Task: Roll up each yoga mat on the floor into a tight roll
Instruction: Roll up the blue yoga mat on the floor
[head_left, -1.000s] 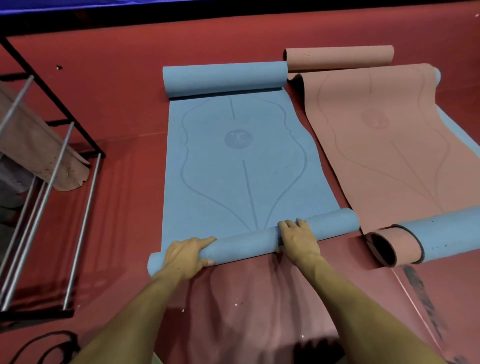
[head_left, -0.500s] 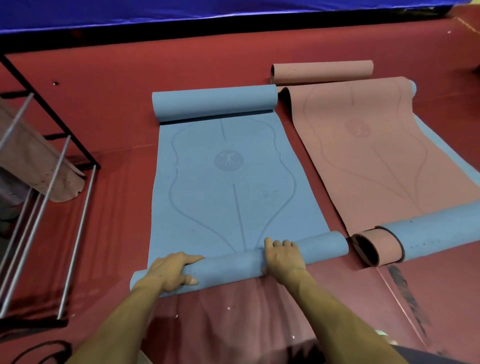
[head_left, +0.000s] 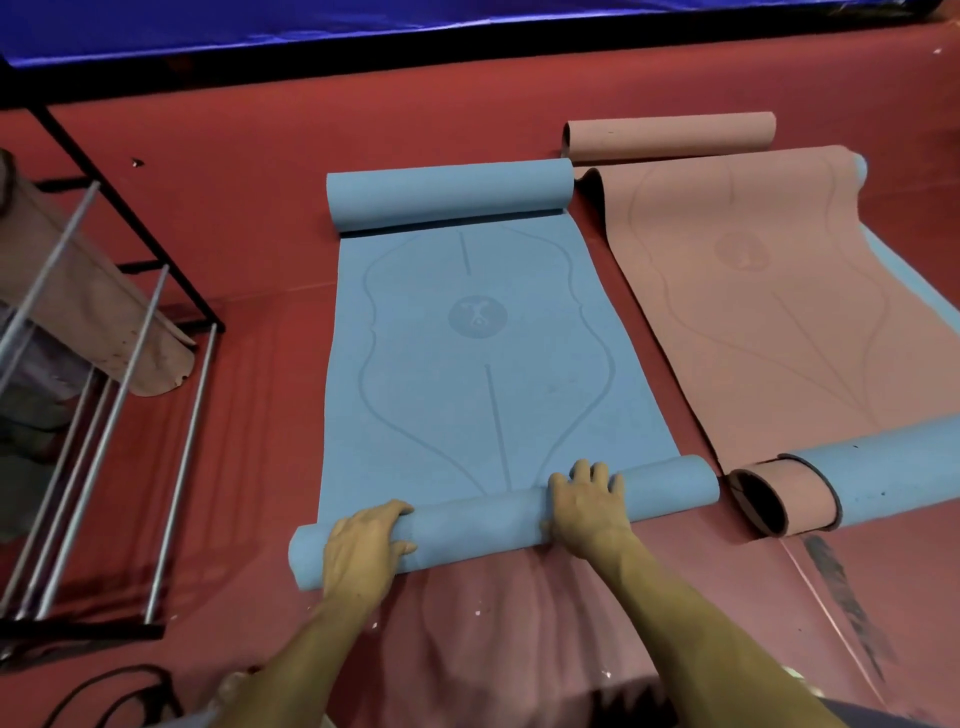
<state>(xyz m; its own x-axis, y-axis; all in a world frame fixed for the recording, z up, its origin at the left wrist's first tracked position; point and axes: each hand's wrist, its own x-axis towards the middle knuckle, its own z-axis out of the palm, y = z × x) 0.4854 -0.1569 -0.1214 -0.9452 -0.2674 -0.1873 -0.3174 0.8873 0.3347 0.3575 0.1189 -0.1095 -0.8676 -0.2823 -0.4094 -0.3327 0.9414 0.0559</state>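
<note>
Underneath everything, a red floor (head_left: 234, 234) is spread, with a dark blue band (head_left: 311, 26) seen along its far edge. Ahead of the grip, the blue yoga mat (head_left: 467, 338) is laid flat on that floor; its far end is curled into a roll, and its near end is wound into a second roll (head_left: 483, 525) lying across the hands. To the right of the grip, just beside the blue mat, a pink yoga mat (head_left: 769, 312) is laid out, with a blue layer seen beneath its right edge. Its near end is curled into a loose blue-and-pink roll (head_left: 831, 493) close to the end of the held roll, though whether the two touch cannot be told. Beyond the pink mat, a separate pink roll (head_left: 670, 136) is laid. Well to the left of the grip, a metal rack (head_left: 104, 415) is stood, with a brownish rolled mat (head_left: 93, 306) rested in it. A black cable (head_left: 104, 696) is seen near the lower left.

The near roll is grasped by the left hand (head_left: 363, 551), fingers curled over its top, and pressed by the right hand (head_left: 587, 506), fingers draped across it.

A round emblem (head_left: 477, 316) is printed on the blue mat; no readable writing can be made out.
</note>
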